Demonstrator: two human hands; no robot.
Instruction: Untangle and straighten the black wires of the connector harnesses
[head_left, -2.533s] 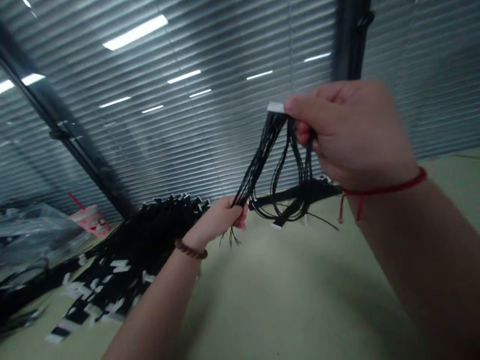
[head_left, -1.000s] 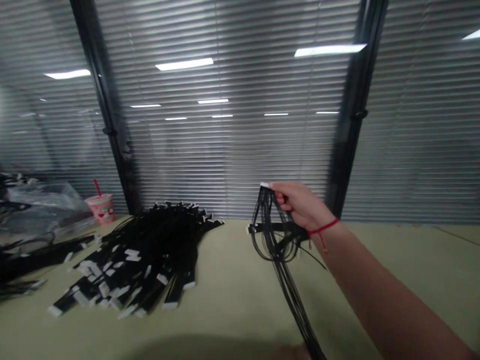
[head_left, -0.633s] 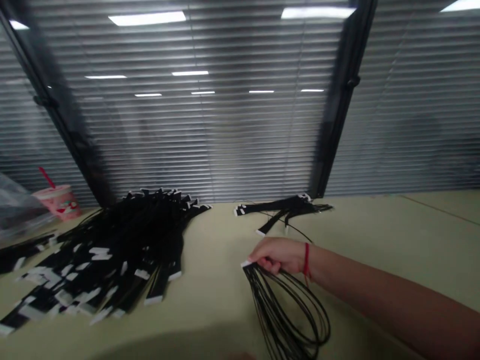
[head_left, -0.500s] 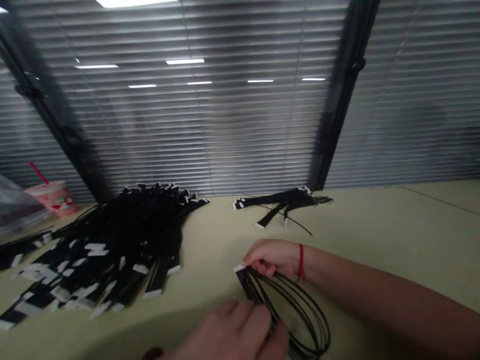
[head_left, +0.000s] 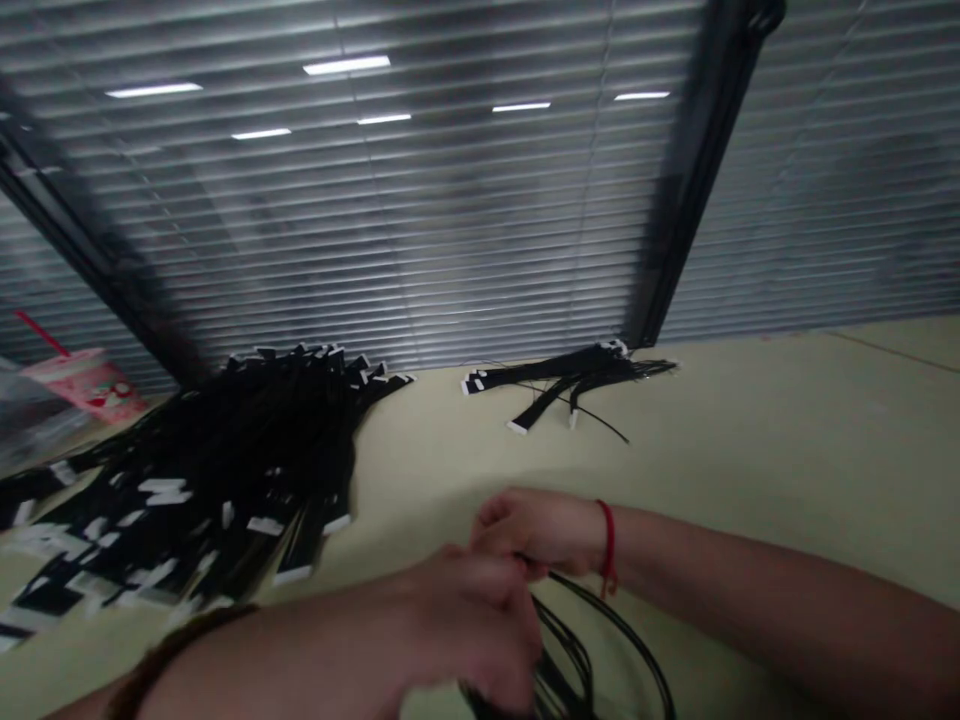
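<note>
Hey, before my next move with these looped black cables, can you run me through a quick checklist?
1. Right hand on the looped black cables: ok, they lead out from under it.
2. Left hand securely gripping them: cannot tell, its fingertips are hidden.
3. Upper end of the cables in view: not ok, your hands cover it.
4. Cables apart from the big cable pile: ok, they lie well to its right.
5. Left forearm off that pile: cannot tell, it overlaps the near edge in this view.
6. Pink cup away from both hands: ok, it stands at the far left.
</note>
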